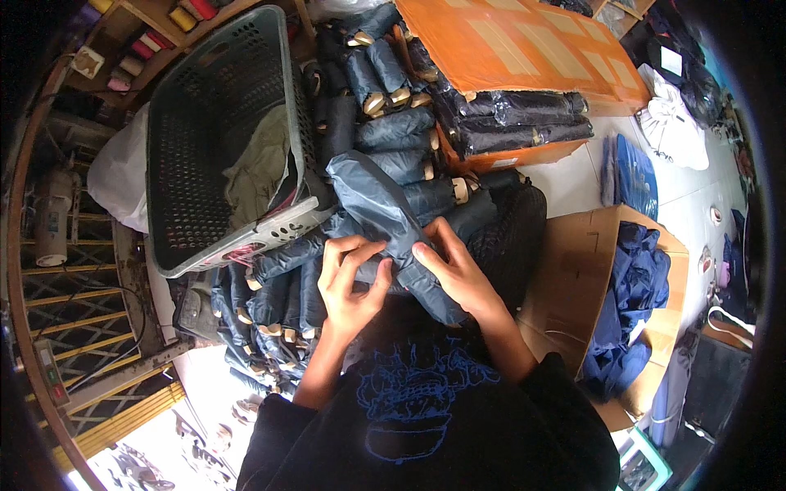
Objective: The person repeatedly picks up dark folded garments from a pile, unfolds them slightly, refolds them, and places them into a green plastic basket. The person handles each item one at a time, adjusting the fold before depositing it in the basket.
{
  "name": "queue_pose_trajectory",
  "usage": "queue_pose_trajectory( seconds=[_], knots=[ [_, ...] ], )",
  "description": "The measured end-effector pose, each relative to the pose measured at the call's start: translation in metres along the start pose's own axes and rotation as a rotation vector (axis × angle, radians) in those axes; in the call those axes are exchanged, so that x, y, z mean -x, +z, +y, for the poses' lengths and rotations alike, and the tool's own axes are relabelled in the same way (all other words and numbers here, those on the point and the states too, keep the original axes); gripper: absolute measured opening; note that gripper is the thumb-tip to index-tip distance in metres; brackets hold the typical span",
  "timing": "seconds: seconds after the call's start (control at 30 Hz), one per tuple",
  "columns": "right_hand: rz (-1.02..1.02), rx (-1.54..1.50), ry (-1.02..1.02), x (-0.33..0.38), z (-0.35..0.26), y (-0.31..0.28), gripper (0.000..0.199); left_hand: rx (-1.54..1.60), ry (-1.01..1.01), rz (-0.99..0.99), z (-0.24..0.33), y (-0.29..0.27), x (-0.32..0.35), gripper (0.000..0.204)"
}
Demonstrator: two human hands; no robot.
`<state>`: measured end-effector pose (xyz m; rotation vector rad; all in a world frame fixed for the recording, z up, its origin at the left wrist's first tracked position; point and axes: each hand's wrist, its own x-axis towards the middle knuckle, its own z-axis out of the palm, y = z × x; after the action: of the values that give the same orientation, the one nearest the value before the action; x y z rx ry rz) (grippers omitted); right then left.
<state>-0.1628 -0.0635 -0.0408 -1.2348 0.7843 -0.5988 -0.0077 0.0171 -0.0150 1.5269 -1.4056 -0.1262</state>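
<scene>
A long blue-grey bundle of shiny fabric (372, 196) lies slantwise in front of me, its wide end pointing away and up to the left. My right hand (458, 274) grips it from the right, thumb on top and fingers at its far side. On the other side, my left hand (354, 282) has bent fingers, with fingertips and thumb against the fabric; what they pinch, if anything, is hard to make out. Beneath and beyond are several similar rolled bundles (397, 135) with beige ends. More rolled bundles (270, 299) are stacked to the left of my left hand.
A dark perforated plastic basket (299, 90) with olive cloth (260, 168) inside stands tilted at the left. Beyond the pile is an orange carton (524, 49) of plastic-wrapped dark packs (524, 123). At the right, an open cardboard box (565, 278) holds navy fabric (630, 286). Thread spools (184, 18) sit on a shelf.
</scene>
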Motion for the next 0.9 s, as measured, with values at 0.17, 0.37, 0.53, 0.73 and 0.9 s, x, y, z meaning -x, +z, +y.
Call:
queue_pose_trajectory(
  seconds=[0.17,0.37,0.53,0.73,0.9],
  knots=[
    [-0.039,-0.136,0.078,0.0,-0.011,0.001,0.023,0.035,0.057,0.021,-0.01,-0.001,0.005,0.02],
    [-0.001,-0.315,0.121,0.0,-0.014,-0.001,0.021,-0.026,0.153,0.004,-0.015,0.003,-0.001,0.021],
    [-0.019,-0.447,0.189,0.002,-0.015,0.005,0.02,0.006,0.138,0.046,-0.015,0.018,0.018,0.022],
    [-0.071,-0.37,0.173,0.004,-0.02,0.004,0.022,0.834,-0.538,0.16,-0.026,0.03,0.022,0.036],
    [-0.078,-0.328,0.116,0.002,-0.016,0.014,0.035,1.246,-0.835,-0.207,-0.01,0.029,-0.011,0.06]
  ],
)
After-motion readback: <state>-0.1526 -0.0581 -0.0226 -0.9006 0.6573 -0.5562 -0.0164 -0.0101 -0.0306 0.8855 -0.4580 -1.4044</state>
